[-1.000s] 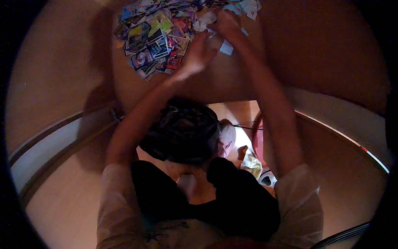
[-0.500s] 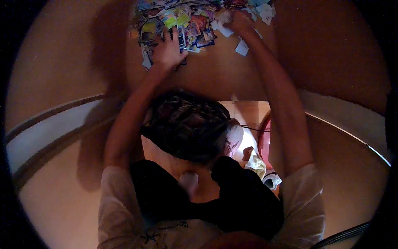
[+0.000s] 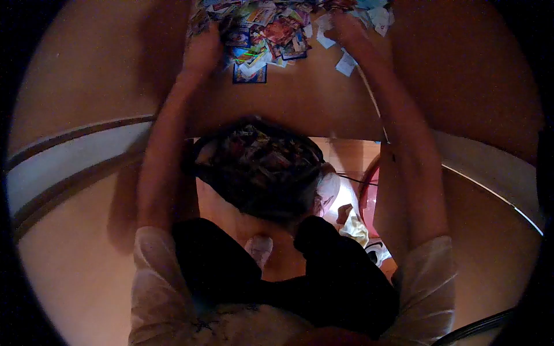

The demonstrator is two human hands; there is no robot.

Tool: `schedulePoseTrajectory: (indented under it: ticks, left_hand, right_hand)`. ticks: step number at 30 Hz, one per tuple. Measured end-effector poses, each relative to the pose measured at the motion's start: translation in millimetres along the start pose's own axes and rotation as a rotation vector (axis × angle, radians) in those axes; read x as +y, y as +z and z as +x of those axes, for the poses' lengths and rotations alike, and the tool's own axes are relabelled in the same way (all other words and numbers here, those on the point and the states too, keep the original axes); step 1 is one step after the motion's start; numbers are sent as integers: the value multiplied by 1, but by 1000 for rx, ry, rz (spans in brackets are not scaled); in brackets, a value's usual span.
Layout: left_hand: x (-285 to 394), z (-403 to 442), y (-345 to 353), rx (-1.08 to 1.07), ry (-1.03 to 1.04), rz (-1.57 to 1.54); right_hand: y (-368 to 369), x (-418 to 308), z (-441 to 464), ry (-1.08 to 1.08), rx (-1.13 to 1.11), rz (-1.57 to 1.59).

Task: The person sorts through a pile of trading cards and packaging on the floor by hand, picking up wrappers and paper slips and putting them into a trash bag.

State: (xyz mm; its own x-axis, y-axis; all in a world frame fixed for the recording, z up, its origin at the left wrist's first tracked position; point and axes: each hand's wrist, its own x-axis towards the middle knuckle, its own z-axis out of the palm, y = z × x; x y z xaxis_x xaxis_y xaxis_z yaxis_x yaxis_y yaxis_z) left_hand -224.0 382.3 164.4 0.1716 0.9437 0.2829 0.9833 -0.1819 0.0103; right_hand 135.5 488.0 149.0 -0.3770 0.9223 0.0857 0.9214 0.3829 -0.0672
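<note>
A loose heap of colourful trading cards (image 3: 283, 32) spreads over the wooden surface at the top of the view. My left hand (image 3: 203, 46) reaches into its left side; blur and shadow hide the fingers. At the right part of the heap, my right hand (image 3: 350, 27) is among pale paper pieces (image 3: 324, 37), and its fingertips do not show clearly. A blue-bordered card (image 3: 250, 74) lies at the heap's near edge. Below, a dark open bag (image 3: 259, 202) holds many more cards or wrappers.
The wooden surface (image 3: 288, 109) ends just behind the bag. White paper pieces (image 3: 346, 63) lie right of the heap. On the floor to the right are a crumpled cream-coloured item (image 3: 355, 230) and a red curved object (image 3: 372, 190). A foot (image 3: 259, 248) stands between the dark-trousered legs.
My left hand has moved left and farther away, uncovering cards at the heap's near edge. My right hand has shifted slightly right. The view has shifted a little too.
</note>
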Motion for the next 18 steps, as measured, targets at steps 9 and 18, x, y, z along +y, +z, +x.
schedulePoseTrajectory:
  ticks: [9, 18]
  left_hand:
    - [-35, -9, -56, -122, -417, -34]
    - [-50, -18, -40, -133, -358, 47]
  right_hand:
    - [-44, -31, -5, 129, -3, -41]
    - [-13, -38, -25, 116, 413, 356]
